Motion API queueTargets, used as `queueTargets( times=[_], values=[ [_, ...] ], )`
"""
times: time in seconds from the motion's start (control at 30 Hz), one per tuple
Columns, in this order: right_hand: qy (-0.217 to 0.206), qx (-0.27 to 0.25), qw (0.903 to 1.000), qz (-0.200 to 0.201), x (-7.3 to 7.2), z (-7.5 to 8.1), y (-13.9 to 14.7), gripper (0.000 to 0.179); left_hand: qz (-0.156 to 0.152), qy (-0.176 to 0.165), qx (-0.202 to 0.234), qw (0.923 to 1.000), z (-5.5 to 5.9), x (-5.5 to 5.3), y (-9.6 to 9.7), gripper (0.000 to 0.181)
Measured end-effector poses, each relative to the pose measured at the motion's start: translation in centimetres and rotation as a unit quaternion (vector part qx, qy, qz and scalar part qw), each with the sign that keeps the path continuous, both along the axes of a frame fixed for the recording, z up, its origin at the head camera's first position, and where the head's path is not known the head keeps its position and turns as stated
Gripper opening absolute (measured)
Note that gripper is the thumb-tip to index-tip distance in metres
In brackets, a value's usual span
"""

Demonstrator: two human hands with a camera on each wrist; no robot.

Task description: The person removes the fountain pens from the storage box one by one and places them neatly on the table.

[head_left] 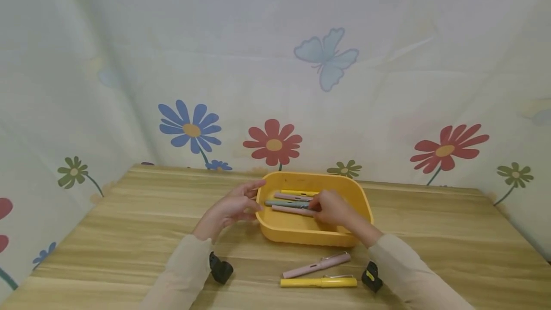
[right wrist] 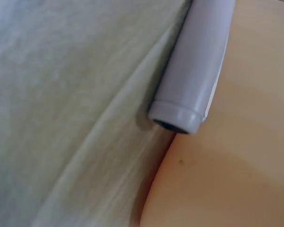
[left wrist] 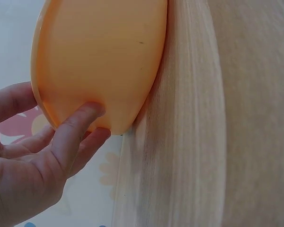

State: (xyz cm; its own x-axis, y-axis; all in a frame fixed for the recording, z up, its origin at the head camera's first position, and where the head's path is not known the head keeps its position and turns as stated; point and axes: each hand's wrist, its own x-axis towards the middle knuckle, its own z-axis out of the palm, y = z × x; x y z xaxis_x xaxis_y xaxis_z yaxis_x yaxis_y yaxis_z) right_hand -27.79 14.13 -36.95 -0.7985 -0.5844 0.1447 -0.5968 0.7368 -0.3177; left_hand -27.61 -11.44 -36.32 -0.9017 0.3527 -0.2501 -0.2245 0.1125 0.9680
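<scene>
A yellow plastic bin stands on the table with several pens lying inside. My left hand steadies its left end, and in the left wrist view the fingers spread against the outer wall and rim. My right hand reaches in over the right wall, fingers curled at the right ends of the pens. It pinches a pink pen, the nearest of the group, and hides its end. A grey-green pen, another pink pen and a yellow pen lie beside it.
In front of the bin, a pink pen and a yellow pen lie on the wooden table. The right wrist view shows a pen close up by the bin's wall. Behind the table hangs a flowered cloth.
</scene>
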Motion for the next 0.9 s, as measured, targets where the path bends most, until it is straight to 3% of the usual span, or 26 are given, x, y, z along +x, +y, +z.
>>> queueTargets(
  times=[0.17, 0.43, 0.7, 0.9],
  values=[
    [0.004, 0.033, 0.9995, 0.0, 0.2, 0.0, -0.3, 0.016, 0.0, 0.001, -0.005, 1.0, -0.1, 0.0, 0.0, 0.068],
    [0.007, 0.035, 0.9992, 0.015, 0.7, 0.3, -0.1, 0.017, 0.001, 0.001, -0.008, 1.0, -0.1, 0.0, 0.0, 0.067],
    [0.008, -0.005, 0.9988, 0.047, 1.5, 0.6, 0.8, 0.013, 0.0, -0.002, -0.01, 1.0, -0.2, 0.1, 0.1, 0.068],
    [0.004, -0.034, 0.9981, 0.05, 2.2, 1.2, 1.6, 0.008, -0.004, 0.001, -0.01, 0.9999, -0.1, 0.0, 0.0, 0.068]
  ],
)
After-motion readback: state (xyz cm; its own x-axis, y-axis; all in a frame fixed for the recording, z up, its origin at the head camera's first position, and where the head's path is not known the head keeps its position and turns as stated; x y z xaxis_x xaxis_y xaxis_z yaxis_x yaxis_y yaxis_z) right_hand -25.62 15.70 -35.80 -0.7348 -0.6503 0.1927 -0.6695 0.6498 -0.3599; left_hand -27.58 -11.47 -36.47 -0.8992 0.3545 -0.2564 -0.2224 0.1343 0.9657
